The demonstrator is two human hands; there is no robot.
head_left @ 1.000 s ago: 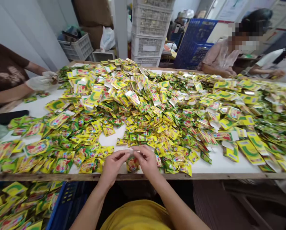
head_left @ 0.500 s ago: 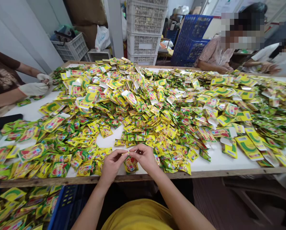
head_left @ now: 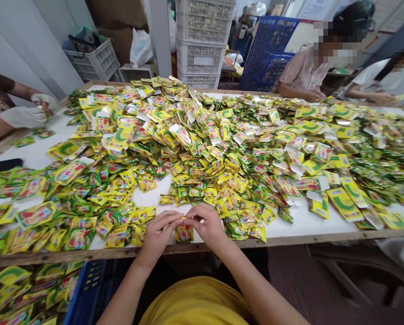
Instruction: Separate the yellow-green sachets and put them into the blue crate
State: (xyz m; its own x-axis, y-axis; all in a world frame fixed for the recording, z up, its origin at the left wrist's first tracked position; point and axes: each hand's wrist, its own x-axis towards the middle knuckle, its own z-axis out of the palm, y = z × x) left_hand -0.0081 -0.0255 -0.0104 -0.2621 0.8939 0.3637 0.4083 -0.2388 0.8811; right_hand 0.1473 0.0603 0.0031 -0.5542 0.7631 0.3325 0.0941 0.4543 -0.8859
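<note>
My left hand (head_left: 158, 232) and my right hand (head_left: 206, 225) meet at the table's front edge, fingertips pinched together. Between them they grip the top end of a small printed box (head_left: 184, 233), yellow and red with a fruit picture, standing upright. My fingers cover its top, so the flap there is mostly hidden. To the right of my right hand lie small shiny sachets (head_left: 244, 216), yellow and green. More yellow sachets (head_left: 118, 234) lie beside my left hand. Behind is a large heap mixing sachets with flat boxes (head_left: 181, 134), some with white flaps open.
A blue crate (head_left: 81, 289) of filled boxes stands below the table edge (head_left: 120, 253) at left. Gloved hands (head_left: 25, 115) of a person work at the far left, near a black phone-like object (head_left: 2, 169). Two people sit across at right. Stacked white crates (head_left: 202, 49) stand behind.
My hands stay pinched on the box top, with my right fingers bent a little more. The view has shifted slightly. The gloved hands at left have moved, and a person at far right now holds something yellow.
</note>
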